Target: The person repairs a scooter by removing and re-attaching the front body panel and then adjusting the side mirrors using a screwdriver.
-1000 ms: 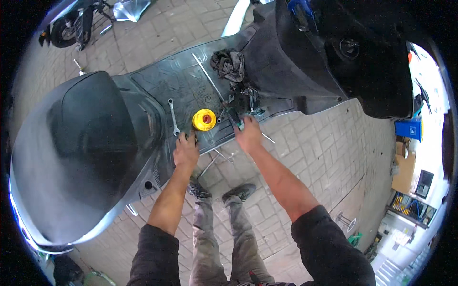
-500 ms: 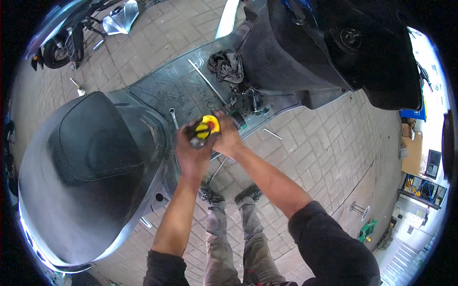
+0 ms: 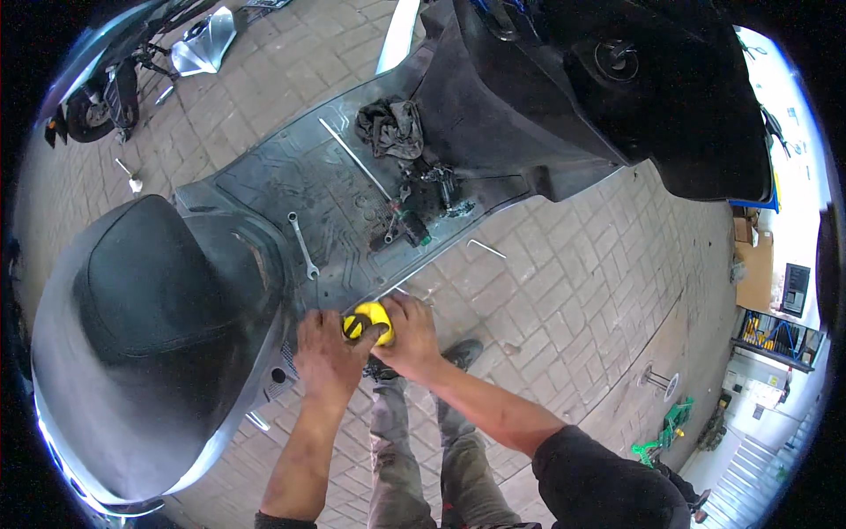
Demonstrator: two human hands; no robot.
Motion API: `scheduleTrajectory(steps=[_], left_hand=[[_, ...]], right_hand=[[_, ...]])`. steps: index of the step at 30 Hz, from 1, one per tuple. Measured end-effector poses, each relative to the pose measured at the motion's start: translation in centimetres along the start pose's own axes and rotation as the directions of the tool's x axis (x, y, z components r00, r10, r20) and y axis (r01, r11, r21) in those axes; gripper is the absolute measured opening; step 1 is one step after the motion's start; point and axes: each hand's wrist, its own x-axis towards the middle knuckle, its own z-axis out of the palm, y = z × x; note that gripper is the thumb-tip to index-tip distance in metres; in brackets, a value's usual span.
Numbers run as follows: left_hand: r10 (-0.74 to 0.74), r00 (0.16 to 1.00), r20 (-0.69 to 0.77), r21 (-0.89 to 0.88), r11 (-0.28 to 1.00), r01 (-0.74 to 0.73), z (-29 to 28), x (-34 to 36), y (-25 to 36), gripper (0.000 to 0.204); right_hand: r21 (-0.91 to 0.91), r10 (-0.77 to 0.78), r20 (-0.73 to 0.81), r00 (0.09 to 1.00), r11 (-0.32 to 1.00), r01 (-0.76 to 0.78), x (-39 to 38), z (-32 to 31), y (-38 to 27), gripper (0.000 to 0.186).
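Low over the paving beside the scooter's floorboard, I hold a small yellow and black rounded thing (image 3: 377, 319) between both hands; its kind is not plain. My left hand (image 3: 328, 357) grips its black part, with the thumb across it. Curled round the yellow side is my right hand (image 3: 409, 335). Just beyond my hands, a combination wrench (image 3: 302, 245) lies on the grey floorboard (image 3: 264, 167). Farther along it are a long-bar tool with a dark, green-ended handle (image 3: 408, 225), a dark rag (image 3: 389, 128) and several black, greasy parts (image 3: 448, 189).
The scooter's black seat (image 3: 159, 282) bulges at left; its dark front shield (image 3: 546, 97) rises at upper right. A bent rod (image 3: 486, 249) lies on the paving. A round-topped metal stand (image 3: 661, 381) and a green object (image 3: 665, 432) are at lower right. Another motorbike (image 3: 101, 106) stands far left.
Both hands have come down toward me with the yellow and black thing, off the floorboard's edge. The wrench now shows in full. The view has shifted slightly.
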Motion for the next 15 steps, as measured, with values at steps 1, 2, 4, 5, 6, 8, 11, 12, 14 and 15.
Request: scheduleTrajectory(steps=[1,2,4,5,6,8,11,12,14,15], left_hand=[[-0.007,1.0,0.003,-0.004,1.0,0.007,0.4,-0.2,0.0,0.044],[0.013,0.997,0.076,-0.135,0.991,-0.003,1.0,-0.4,-0.3,0.041],[0.172,0.982,0.073,-0.345,0.928,-0.137,2.4,-1.1,-0.9,0.039],[0.167,0.983,0.08,-0.347,0.929,-0.13,2.7,-1.3,-1.3,0.039],[0.313,0.949,0.042,-0.356,0.892,-0.278,2.7,-1.2,-1.6,0.04],[0.545,0.838,0.027,-0.272,0.811,-0.519,1.7,-0.9,-1.2,0.046],[0.6,0.795,0.089,-0.361,0.763,-0.536,1.1,-0.8,0.4,0.044],[0.597,0.797,0.093,-0.363,0.765,-0.531,1.7,-0.9,0.5,0.044],[0.528,0.833,0.166,-0.248,0.839,-0.484,3.0,-1.1,0.9,0.037],[0.526,0.834,0.166,-0.251,0.841,-0.48,3.7,-1.2,1.1,0.037]], right_hand=[[-0.001,-0.002,0.008,1.0,1.0,0.002,-0.7,-0.2,0.2,0.068],[-0.018,0.024,0.025,0.999,1.0,-0.024,-1.4,-0.3,0.5,0.068],[0.029,0.048,0.028,0.998,0.998,-0.049,-2.4,-0.2,1.2,0.069],[0.03,0.051,0.036,0.998,0.998,-0.052,-2.9,-0.3,1.7,0.069],[0.088,0.055,0.078,0.995,0.994,-0.062,-3.4,-0.7,2.4,0.07],[0.126,0.001,0.101,0.995,0.992,-0.014,-3.9,-1.8,2.8,0.071],[0.132,-0.004,0.111,0.994,0.991,-0.011,-4.5,-2.2,3.8,0.071],[0.134,-0.002,0.116,0.993,0.991,-0.013,-4.7,-2.4,3.9,0.071],[0.095,0.056,0.156,0.986,0.993,-0.071,-5.0,-3.2,3.9,0.069],[0.094,0.055,0.16,0.986,0.993,-0.071,-5.1,-3.3,3.9,0.069]])
